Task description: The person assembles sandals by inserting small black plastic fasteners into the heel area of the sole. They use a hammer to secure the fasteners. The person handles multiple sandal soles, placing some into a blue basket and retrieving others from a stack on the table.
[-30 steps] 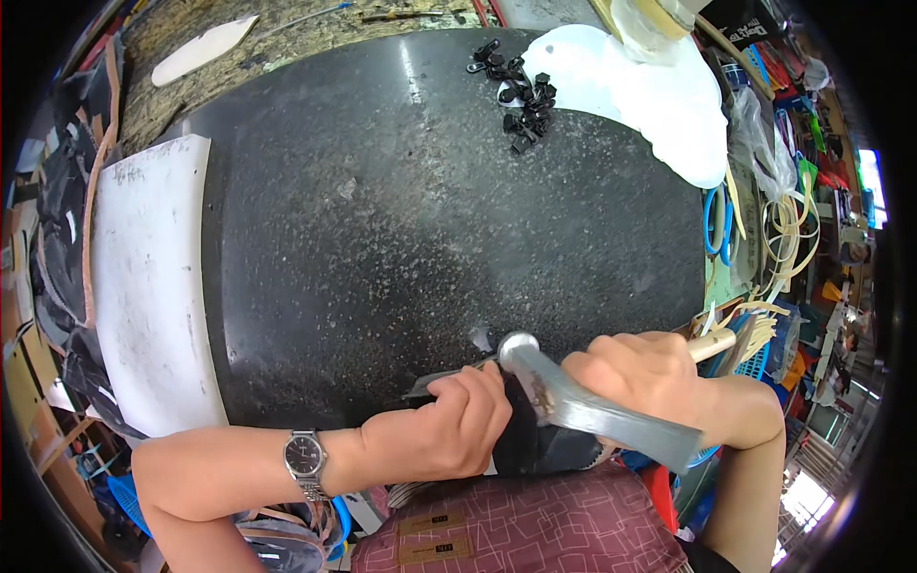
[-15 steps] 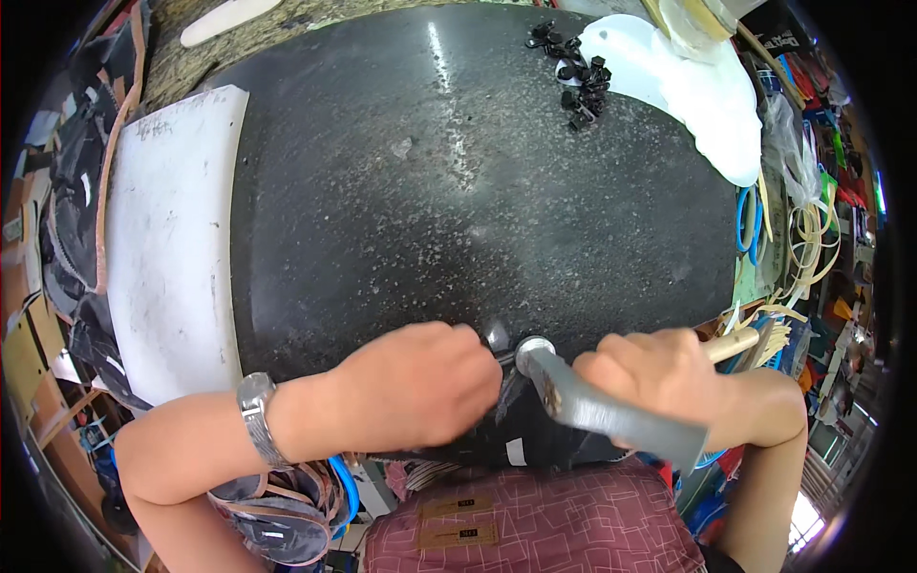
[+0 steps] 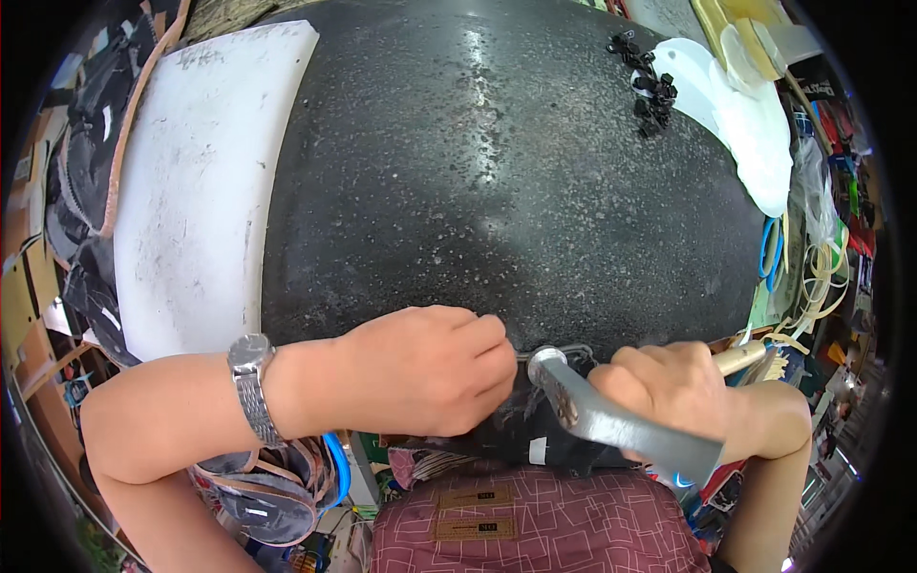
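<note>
My right hand is wrapped round the wooden handle of a hammer. The round face of its metal head is at the near edge of the black board, just right of my left fingers, over a dark piece of material with a small white tag. My left hand, with a metal watch on the wrist, is closed with curled fingers on the edge of this piece. The fingertips are hidden. A thin light edge shows between the hand and the hammer face.
The speckled black work surface curves away ahead. A white slab lies on its left. Small black parts sit at the far right beside a white sheet. Blue-handled scissors and pale strips are at the right edge.
The view has shifted, so the slab and black parts appear farther right. The hammer face stays close to the dark piece's edge, and both hands keep their grip.
</note>
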